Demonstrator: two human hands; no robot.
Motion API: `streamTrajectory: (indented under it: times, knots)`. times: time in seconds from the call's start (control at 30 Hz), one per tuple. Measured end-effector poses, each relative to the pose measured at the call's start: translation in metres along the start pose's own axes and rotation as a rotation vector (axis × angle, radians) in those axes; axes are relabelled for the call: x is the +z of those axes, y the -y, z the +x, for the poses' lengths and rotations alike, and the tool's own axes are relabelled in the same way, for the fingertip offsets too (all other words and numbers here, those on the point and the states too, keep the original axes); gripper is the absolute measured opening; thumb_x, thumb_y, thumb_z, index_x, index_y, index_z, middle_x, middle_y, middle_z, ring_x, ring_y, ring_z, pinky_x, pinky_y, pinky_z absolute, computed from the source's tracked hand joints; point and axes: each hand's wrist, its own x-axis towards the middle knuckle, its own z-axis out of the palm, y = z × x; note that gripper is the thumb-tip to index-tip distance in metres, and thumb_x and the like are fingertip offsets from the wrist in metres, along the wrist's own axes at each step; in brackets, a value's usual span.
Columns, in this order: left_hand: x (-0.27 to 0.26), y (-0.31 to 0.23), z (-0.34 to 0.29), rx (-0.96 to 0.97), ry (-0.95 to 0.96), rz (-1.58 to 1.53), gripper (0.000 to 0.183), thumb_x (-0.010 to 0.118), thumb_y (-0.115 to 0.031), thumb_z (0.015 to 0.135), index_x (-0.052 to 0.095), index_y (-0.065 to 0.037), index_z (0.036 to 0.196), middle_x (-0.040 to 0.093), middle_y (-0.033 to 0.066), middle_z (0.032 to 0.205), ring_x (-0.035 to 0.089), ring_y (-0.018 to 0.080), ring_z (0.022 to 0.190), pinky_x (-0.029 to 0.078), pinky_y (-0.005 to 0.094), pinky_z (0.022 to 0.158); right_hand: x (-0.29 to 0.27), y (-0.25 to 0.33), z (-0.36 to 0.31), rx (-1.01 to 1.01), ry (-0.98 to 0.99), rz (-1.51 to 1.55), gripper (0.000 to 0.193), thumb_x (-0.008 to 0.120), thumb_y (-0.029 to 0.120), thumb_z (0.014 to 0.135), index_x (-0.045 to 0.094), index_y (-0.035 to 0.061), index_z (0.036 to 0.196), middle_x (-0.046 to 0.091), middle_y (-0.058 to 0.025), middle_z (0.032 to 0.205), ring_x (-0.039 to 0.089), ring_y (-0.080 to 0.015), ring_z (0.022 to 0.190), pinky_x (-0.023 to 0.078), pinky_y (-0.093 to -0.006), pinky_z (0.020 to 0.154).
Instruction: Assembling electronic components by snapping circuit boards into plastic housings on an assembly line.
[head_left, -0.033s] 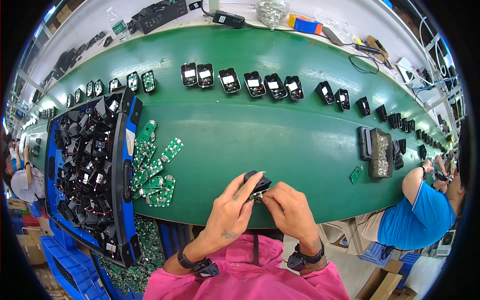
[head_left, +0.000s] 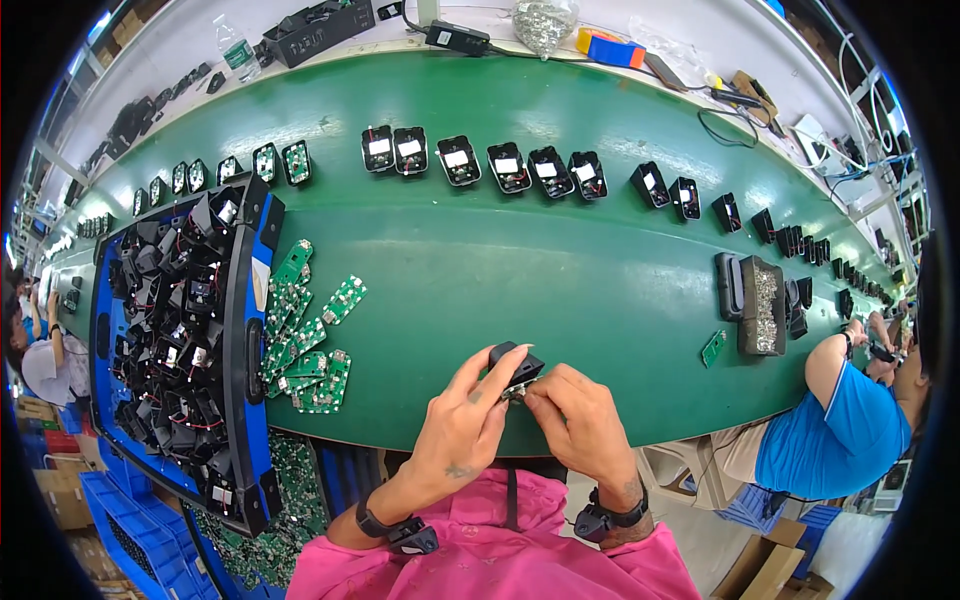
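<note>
Near the table's front edge, my left hand (head_left: 463,430) grips a small black plastic housing (head_left: 519,364), fingers over its top and thumb below. A bit of a circuit board (head_left: 513,392) with small parts shows at the housing's lower side. My right hand (head_left: 580,420) is closed in a pinch against that side; its fingertips hide what they hold. Left of my hands lies a loose pile of green circuit boards (head_left: 295,345). Beyond it stands a blue and black crate (head_left: 258,400) full of black housings (head_left: 170,300) with red wires.
Rows of open black housings (head_left: 458,161) line the far side of the green table (head_left: 450,270). At right are a tray of small metal parts (head_left: 763,310), a single circuit board (head_left: 713,348) and a co-worker in a blue shirt (head_left: 835,430). A bottle (head_left: 236,50) stands on the back shelf.
</note>
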Motion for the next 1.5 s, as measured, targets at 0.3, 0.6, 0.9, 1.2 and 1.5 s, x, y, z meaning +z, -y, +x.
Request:
streamTrajectory:
  times: [0.3,0.6,0.9,1.2,1.5]
  knots:
    - [0.005,0.000,-0.003,-0.150,-0.038,-0.058,0.057,0.059,0.012,0.085,0.055,-0.005,0.139,0.058,0.0186,0.130,0.069,0.0293,0.104,0.057,0.0316,0.079,0.019,-0.005,-0.005,-0.056,-0.097,-0.105,0.008,0.067,0.001,0.088,0.064,0.0012,0.095,0.059,-0.0128,0.083,0.061,-0.0325,0.071,0.050,-0.0399,0.059]
    - [-0.004,0.000,-0.002,-0.274,-0.005,-0.642,0.064,0.063,0.009,0.089,0.044,-0.007,0.149,0.048,0.0096,0.142,0.065,0.0173,0.108,0.058,0.0284,0.090,0.016,-0.015,-0.014,0.271,-0.204,0.374,0.011,0.069,0.004,0.091,0.063,-0.0041,0.095,0.063,-0.0070,0.077,0.063,-0.0109,0.062,0.047,-0.0255,0.052]
    - [0.004,-0.007,0.007,-0.200,0.028,-0.440,0.058,0.062,0.011,0.087,0.053,-0.006,0.141,0.053,0.0120,0.135,0.063,0.0191,0.113,0.058,0.0305,0.091,0.025,0.001,-0.014,0.148,-0.295,0.681,0.010,0.066,-0.002,0.093,0.061,-0.0062,0.086,0.062,-0.0073,0.088,0.064,-0.0123,0.064,0.052,-0.0246,0.057]
    - [0.035,-0.004,0.032,-0.053,-0.014,-0.229,0.048,0.066,0.000,0.088,0.061,-0.011,0.134,0.061,0.0142,0.127,0.065,0.0196,0.103,0.054,0.0279,0.075,-0.029,-0.024,-0.009,0.432,-0.035,0.773,0.019,0.066,0.004,0.093,0.062,-0.0029,0.076,0.060,-0.0033,0.067,0.052,-0.0072,0.054,0.039,-0.0242,0.047]
    - [0.039,-0.023,0.047,0.043,-0.021,-0.065,0.053,0.054,0.011,0.086,0.059,-0.006,0.136,0.061,0.0158,0.134,0.068,0.0244,0.110,0.057,0.0344,0.088,-0.054,-0.022,0.002,0.302,-0.072,0.289,0.022,0.074,0.013,0.089,0.064,-0.0030,0.077,0.053,-0.0045,0.062,0.044,-0.0094,0.055,0.034,-0.0289,0.050]
